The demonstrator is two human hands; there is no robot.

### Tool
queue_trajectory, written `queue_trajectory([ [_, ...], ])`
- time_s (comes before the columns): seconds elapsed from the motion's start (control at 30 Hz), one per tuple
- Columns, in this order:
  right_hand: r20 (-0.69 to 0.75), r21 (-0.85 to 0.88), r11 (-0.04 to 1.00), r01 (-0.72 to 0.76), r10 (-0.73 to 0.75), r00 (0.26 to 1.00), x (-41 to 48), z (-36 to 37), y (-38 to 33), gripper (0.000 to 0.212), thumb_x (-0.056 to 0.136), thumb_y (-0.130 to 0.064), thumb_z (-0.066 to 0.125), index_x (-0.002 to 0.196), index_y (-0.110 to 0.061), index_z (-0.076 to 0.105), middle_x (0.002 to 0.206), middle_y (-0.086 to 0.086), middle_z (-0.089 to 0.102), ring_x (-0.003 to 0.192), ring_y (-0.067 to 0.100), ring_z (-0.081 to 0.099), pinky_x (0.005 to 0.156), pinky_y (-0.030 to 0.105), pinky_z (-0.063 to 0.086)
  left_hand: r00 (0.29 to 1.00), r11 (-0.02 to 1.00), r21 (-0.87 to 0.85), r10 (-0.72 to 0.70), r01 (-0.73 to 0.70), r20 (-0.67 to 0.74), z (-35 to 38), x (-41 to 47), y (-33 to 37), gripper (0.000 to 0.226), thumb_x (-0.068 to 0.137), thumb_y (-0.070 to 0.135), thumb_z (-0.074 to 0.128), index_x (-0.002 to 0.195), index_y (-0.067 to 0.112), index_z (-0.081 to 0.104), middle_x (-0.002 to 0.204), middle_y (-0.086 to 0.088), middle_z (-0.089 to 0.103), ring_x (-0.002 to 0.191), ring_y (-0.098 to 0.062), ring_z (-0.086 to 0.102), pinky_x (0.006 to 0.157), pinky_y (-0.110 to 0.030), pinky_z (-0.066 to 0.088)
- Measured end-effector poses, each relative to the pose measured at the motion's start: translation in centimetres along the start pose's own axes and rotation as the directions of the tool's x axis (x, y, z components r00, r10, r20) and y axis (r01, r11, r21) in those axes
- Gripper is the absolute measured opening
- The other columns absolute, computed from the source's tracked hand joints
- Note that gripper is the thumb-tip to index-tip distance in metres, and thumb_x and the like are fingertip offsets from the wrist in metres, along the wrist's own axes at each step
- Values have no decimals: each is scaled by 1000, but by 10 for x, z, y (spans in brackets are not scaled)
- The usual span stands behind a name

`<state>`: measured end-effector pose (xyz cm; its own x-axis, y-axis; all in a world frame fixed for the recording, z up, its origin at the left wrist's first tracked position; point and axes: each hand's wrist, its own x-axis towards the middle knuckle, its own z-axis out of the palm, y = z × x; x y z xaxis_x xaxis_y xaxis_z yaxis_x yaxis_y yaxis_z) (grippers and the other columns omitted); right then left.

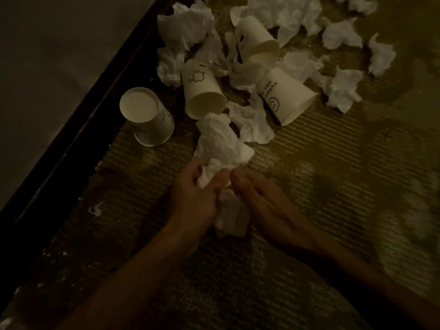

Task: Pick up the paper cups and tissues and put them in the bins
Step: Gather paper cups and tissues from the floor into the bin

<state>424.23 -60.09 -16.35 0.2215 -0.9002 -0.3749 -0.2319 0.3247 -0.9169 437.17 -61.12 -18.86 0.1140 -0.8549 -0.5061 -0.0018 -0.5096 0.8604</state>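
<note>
Mat: a ribbed olive mat [333, 163] filled the view.
Heap: crumpled white tissues [292, 17] lay from 12 to 2 o'clock.
Cups: four white paper cups [202, 91] lay tipped among them, from 10 to 1 o'clock.
Left hand [195, 189]: grip curled round one large crumpled tissue [221, 144] at centre.
Right hand [264, 201]: grip released, fingers straight against that tissue.

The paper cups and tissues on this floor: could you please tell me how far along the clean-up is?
No bin is in view, so nothing shows as done. In hand: the left hand grips a crumpled tissue, the right hand touching it. Left: four paper cups and many tissues on the mat.
</note>
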Motion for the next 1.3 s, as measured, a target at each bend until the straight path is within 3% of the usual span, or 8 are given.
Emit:
queue_trajectory([
  [0.13,-274,-183,982,-36,-16,962,19,-17,-8,46,91,-60,40,80,-28,71,90,-9,66,82,0,62,67,18,51,987,983,93,152,-156,52,-13,10,3,27,85,15,72,80,42,72,89,14,73,88,-7,70,68,-26,57],
  [0.27,-697,140,973,-183,229,679,60,-68,-20,30,88,-50,62,102,-24,62,93,-12,62,77,1,59,57,19,45,959,945,164,273,-283,80,-15,19,19,23,87,24,71,74,43,72,81,20,72,80,0,69,64,-19,54],
  [0.4,-548,395,884,-249,444,709,88,-77,-28,36,86,-33,71,112,-11,61,87,-1,66,61,6,67,48,20,50,946,922,212,311,-324,94,-9,26,38,40,80,54,60,71,15,67,68,-6,68,68,-23,67,62,-46,55],
  [0.53,-564,360,901,-241,416,713,89,-75,-39,35,90,-18,67,122,-6,56,87,3,63,47,4,61,34,11,37,968,932,266,225,-248,115,-12,27,53,47,81,69,51,69,27,69,64,4,69,63,-14,68,62,-37,54],
  [0.63,-525,332,904,-268,413,744,56,-68,-51,42,88,-19,70,127,-7,58,108,8,67,67,11,61,38,13,41,997,979,192,68,-72,30,-19,9,66,43,94,52,51,66,24,67,62,15,69,58,-4,67,60,-29,50],
  [0.8,-407,349,807,-476,588,699,-59,-51,-120,37,85,-27,73,118,-11,65,85,0,65,42,-4,54,37,14,37,980,975,90,-199,201,-27,-34,-68,133,36,100,29,47,67,15,55,67,-2,56,65,-16,53,61,-31,41],
  [0.97,-225,599,611,-518,749,623,-162,-61,-274,25,91,-28,64,109,-12,60,75,1,61,53,8,51,45,20,40,948,949,2,-314,315,50,-33,-150,281,30,99,28,47,74,15,56,72,-3,56,59,-16,54,51,-26,39],
  [1.3,-196,846,499,-189,620,760,-170,-141,-507,25,98,-32,54,108,-10,54,86,11,76,77,23,74,60,31,60,984,964,-253,-33,78,175,55,-197,522,26,103,18,44,128,19,51,122,-7,60,108,-23,63,90,-42,55],
])
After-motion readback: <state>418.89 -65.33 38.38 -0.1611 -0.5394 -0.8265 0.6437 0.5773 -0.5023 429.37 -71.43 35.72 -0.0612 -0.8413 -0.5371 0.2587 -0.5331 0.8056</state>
